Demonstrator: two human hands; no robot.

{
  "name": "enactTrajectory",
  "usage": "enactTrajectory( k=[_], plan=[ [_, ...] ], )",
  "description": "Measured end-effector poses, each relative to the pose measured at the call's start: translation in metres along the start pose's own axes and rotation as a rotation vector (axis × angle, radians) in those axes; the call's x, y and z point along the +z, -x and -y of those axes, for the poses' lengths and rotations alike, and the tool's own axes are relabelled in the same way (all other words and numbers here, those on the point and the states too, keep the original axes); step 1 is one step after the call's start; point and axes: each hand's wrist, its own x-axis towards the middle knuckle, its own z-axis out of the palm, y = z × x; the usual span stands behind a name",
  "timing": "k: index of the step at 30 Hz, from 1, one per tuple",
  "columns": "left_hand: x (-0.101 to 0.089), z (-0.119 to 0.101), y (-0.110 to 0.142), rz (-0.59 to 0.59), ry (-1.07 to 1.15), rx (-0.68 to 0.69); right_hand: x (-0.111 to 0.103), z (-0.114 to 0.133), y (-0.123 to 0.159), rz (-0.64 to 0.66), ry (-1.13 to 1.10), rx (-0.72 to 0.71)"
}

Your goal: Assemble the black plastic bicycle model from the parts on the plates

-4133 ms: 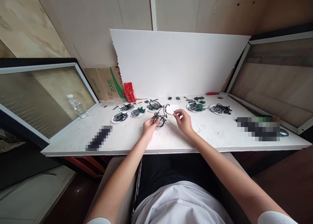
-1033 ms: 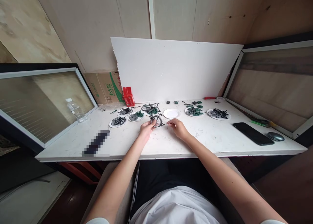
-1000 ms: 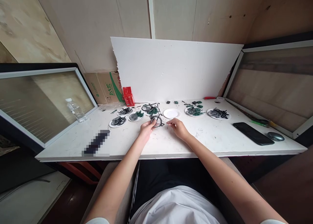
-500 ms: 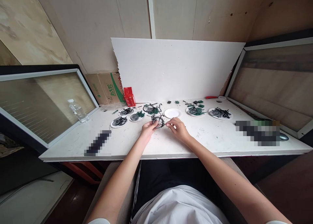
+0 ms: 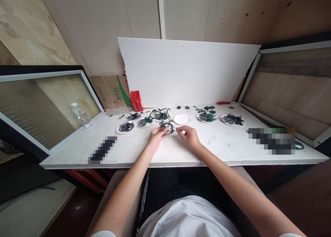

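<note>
A black model bicycle [image 5: 169, 128] is held up over the white table, tilted, with one wheel toward me and the other farther back. My left hand [image 5: 156, 137] is closed on it, thumb and fingers pinching the near wheel. Just right of that wheel, my right hand [image 5: 190, 137] has its thumb and index finger pressed together. Whatever sits between those fingertips is too small to make out. Behind the bicycle, a bare white plate [image 5: 182, 119] lies to the right, and a plate with green parts is partly hidden.
Plates of black and green parts stand left, among them one of black pieces [image 5: 126, 127]. Two more, one of green parts [image 5: 207, 117] and one of black parts [image 5: 232, 120], lie right. A bottle [image 5: 82, 115] and red box [image 5: 137, 101] stand left; a white board [image 5: 188, 73] rises behind.
My right fingertips have shifted slightly away from the near wheel, and the hand has turned a little. The left hand keeps its grip on the bicycle. The view has moved slightly.
</note>
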Motion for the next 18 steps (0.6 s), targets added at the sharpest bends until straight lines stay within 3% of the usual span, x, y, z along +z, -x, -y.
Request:
enactTrajectory(
  k=[9, 18],
  plan=[
    [0.004, -0.002, 0.003, 0.012, 0.039, 0.027, 0.002, -0.006, 0.0, -0.081, 0.003, 0.054],
    [0.008, -0.003, 0.004, 0.011, 0.034, 0.064, 0.002, -0.017, 0.001, 0.016, 0.157, 0.045]
  ],
)
